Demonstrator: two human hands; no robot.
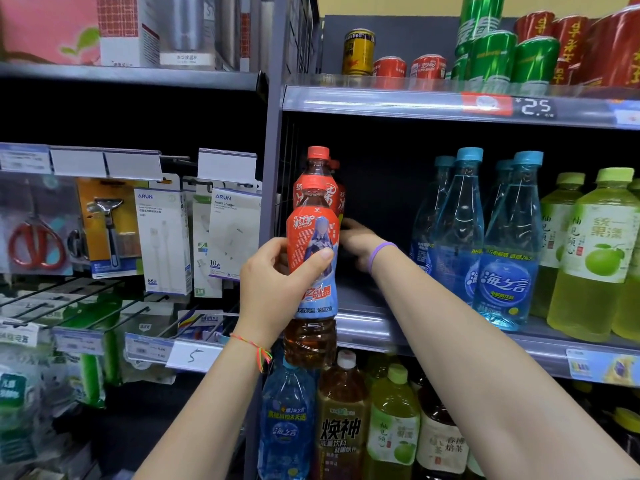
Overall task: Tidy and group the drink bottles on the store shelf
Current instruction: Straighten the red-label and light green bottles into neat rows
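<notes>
Iced tea bottle [311,258] with brown tea, gripped by left hand [273,289], right hand [360,240] fingers' grip unclear

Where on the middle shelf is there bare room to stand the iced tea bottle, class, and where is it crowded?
Free: the dark gap between the red-capped bottles at the shelf's left end and the blue bottles; the right hand reaches into it. The left hand holds the iced tea bottle in front. Crowded: from the blue bottles rightward through the green bottles.
</notes>
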